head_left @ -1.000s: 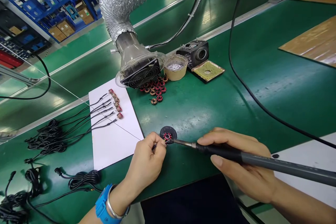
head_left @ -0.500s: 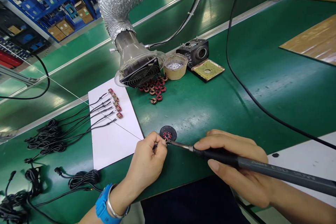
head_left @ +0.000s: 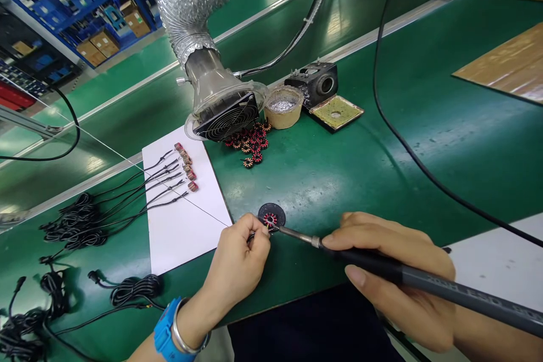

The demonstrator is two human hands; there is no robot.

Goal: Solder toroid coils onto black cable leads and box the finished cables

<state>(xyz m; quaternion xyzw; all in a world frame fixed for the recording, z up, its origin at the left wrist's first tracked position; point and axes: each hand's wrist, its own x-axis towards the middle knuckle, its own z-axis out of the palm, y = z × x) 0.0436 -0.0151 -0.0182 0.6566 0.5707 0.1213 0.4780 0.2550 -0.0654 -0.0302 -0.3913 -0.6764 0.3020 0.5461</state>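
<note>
While the left hand (head_left: 241, 254) is pinching wire ends (head_left: 268, 227), the right hand (head_left: 409, 305) is gripping a soldering iron (head_left: 382, 267) at one ring (head_left: 270, 219); row (head_left: 189, 171) by cables (head_left: 78, 220) looking done, loose pile (head_left: 257, 156) untouched.

Two hands, the left hand (head_left: 237, 260) and the right hand (head_left: 394, 271); one soldering iron (head_left: 479, 298); one cable (head_left: 251, 236) at the left hand. Near the front edge of the single desk (head_left: 348, 181), one black disc (head_left: 278, 209) under one ring coil (head_left: 270, 216). Two white sheets (head_left: 190, 226), the left one carrying at least five red coils (head_left: 193, 186). Towards the left end, at least three cable bundles (head_left: 136, 289). Nearer the back edge, one bowl (head_left: 283, 117), one iron stand (head_left: 316, 82), one sponge (head_left: 335, 113), one heap (head_left: 257, 144), its coils uncountable. One fan (head_left: 231, 119). Two brown boards (head_left: 509, 62).
</note>
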